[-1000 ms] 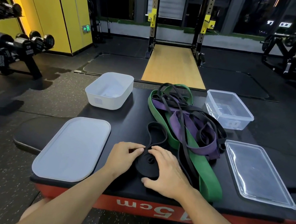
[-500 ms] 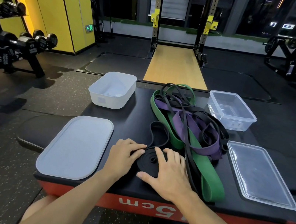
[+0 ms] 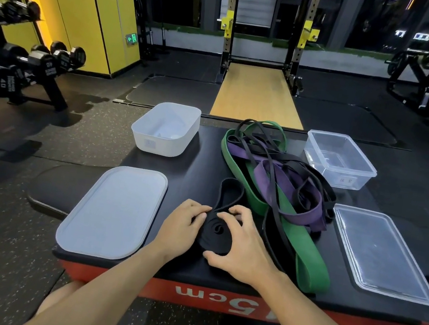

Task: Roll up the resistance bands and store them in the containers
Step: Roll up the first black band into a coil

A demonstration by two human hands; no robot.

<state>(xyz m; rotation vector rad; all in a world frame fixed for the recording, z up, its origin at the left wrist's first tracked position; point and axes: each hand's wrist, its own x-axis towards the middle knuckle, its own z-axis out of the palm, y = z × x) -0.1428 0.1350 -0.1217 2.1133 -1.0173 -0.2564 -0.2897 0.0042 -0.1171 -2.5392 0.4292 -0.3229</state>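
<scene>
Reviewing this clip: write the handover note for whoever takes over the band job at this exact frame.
Left hand: grips the left edge of the partly rolled black band.
Right hand: curls round its right side.
Its loose tail lies on the box top beyond the hands.
Green band, purple band and other black bands lie tangled to the right.
White container and clear container hold no bands; white lid and clear lid lie off.
Done: one roll begun. Left: finish, store it, roll the rest.
</scene>
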